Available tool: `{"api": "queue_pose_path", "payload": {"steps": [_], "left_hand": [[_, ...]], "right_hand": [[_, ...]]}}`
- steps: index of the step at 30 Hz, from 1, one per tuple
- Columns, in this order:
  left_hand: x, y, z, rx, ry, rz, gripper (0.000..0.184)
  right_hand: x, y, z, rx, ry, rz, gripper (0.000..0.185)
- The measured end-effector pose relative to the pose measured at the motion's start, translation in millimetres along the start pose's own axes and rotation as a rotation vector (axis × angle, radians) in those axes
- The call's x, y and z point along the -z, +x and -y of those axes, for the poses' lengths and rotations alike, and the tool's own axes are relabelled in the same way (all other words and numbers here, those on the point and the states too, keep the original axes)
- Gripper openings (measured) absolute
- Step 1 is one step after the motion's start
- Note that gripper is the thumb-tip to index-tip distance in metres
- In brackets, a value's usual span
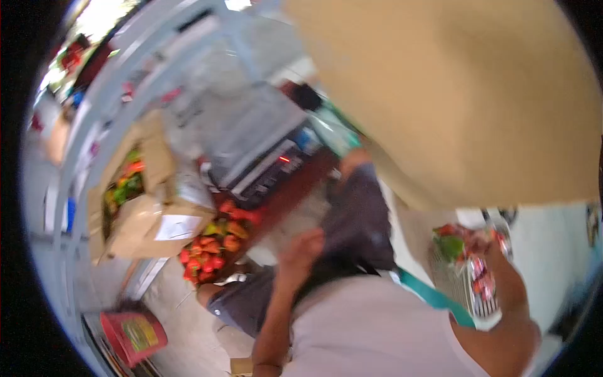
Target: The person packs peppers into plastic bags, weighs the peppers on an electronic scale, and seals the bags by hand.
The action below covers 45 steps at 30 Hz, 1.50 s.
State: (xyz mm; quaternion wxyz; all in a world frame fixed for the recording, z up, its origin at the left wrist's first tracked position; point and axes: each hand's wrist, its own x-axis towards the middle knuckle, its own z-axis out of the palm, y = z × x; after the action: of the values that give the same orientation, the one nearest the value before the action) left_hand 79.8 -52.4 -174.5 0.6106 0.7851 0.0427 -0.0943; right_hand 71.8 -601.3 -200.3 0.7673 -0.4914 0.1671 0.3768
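My left hand is held over my lap beside the dark shorts. Its fingers are stretched out, somewhat blurred, and nothing shows in them. Out to the right, my right hand is closed on a few peppers, red and green, above a light slatted basket. More red pieces in clear wrapping lie in that basket. Blur hides exactly how the right fingers grip.
A large cardboard panel fills the upper right. A scale with a lit red display stands on a dark red surface, beside piled red and orange peppers. Left are an open cardboard box holding peppers and a red bucket.
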Motion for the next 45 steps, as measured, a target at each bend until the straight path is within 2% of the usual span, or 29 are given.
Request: {"api": "queue_pose_path", "payload": {"steps": [1,2,3,4,5,8,11,15,19,23,25,26,27,28,29,30,31,32,33,34,36,38,41,44,45], "left_hand": [[5.4,-4.6,-7.2,0.119,-0.179,-0.071,0.033],[8.8,-12.5,-1.5,0.127,-0.320,-0.108,0.033],[15.5,-18.0,12.7,0.135,-0.310,-0.131,0.031],[18.0,-23.3,20.1,0.154,-0.314,-0.144,0.029],[23.6,-28.1,25.3,0.166,-0.312,-0.178,0.027],[29.0,-37.2,41.7,0.150,-0.210,-0.195,0.024],[23.2,-37.8,43.6,0.226,-0.191,-0.225,0.025],[17.5,-35.4,55.3,0.160,-0.144,-0.209,0.028],[20.2,-33.7,55.5,0.187,-0.146,-0.197,0.031],[23.2,-35.4,51.2,0.161,-0.068,-0.195,0.028],[21.2,-35.3,52.0,0.158,-0.055,-0.203,0.027],[20.7,-35.6,56.7,0.170,-0.065,-0.205,0.027],[20.7,-35.8,58.8,0.182,-0.073,-0.207,0.027],[18.9,-35.1,57.1,0.186,-0.083,-0.209,0.028],[15.9,-33.6,53.6,0.188,-0.092,-0.212,0.028],[14.6,-32.4,49.9,0.188,-0.099,-0.216,0.028],[14.6,-32.3,46.3,0.190,-0.081,-0.218,0.028],[14.6,-33.1,43.0,0.192,-0.064,-0.222,0.028],[15.1,-35.0,42.1,0.196,-0.047,-0.228,0.028],[16.4,-37.2,44.0,0.191,-0.098,-0.237,0.026],[24.5,-44.1,28.5,0.201,0.002,-0.283,0.025],[32.9,-49.2,27.8,0.215,0.022,-0.358,0.025],[40.1,-65.4,57.9,0.229,-0.061,-0.480,0.026],[42.2,-72.0,78.5,0.246,-0.102,-0.530,0.025],[42.4,-73.0,74.5,0.268,-0.095,-0.528,0.025]], "right_hand": [[15.1,-40.1,2.3,-0.106,0.049,-0.132,0.065],[22.9,-69.6,11.6,-0.211,0.086,-0.238,0.059],[24.0,-85.9,19.9,-0.314,0.104,-0.310,0.054],[-28.0,-107.9,41.2,-0.336,0.256,-0.545,0.034],[-34.4,-115.7,39.3,-0.371,0.220,-0.583,0.034],[3.3,-131.2,-10.8,-0.447,0.019,-0.621,0.032],[40.1,-127.3,-58.9,-0.487,-0.210,-0.689,0.031],[61.3,-116.4,-84.0,-0.563,-0.487,-0.741,0.031],[76.9,-108.1,-87.6,-0.672,-0.772,-0.740,0.031],[84.5,-96.0,-84.2,-0.885,-1.156,-0.646,0.033],[82.3,-68.2,-74.8,-1.003,-1.510,-0.474,0.034],[75.0,-40.4,-68.8,-0.923,-1.711,-0.359,0.034],[102.4,1.2,-83.5,-0.295,-2.033,-0.203,0.035],[54.8,42.3,-56.3,-0.221,-1.922,-0.215,0.037],[-17.4,80.8,-21.4,0.541,-2.013,0.048,0.033],[-105.8,106.9,21.2,0.390,-1.523,-0.221,0.029],[-140.6,145.1,39.8,0.620,-1.413,-0.265,0.026],[-178.8,174.2,68.1,0.757,-1.336,-0.189,0.025],[-186.7,223.8,82.4,0.958,-1.350,-0.205,0.024],[-178.0,281.7,94.5,1.004,-1.429,-0.258,0.024],[-193.0,358.3,121.9,0.894,-1.426,-0.344,0.023],[-191.2,417.2,142.4,0.959,-1.420,-0.245,0.023],[-203.5,450.3,148.6,0.609,-1.779,-0.451,0.027],[-147.3,530.0,138.3,0.731,-1.523,-0.305,0.033],[-156.8,520.9,142.2,0.673,-1.548,-0.354,0.033]]}}
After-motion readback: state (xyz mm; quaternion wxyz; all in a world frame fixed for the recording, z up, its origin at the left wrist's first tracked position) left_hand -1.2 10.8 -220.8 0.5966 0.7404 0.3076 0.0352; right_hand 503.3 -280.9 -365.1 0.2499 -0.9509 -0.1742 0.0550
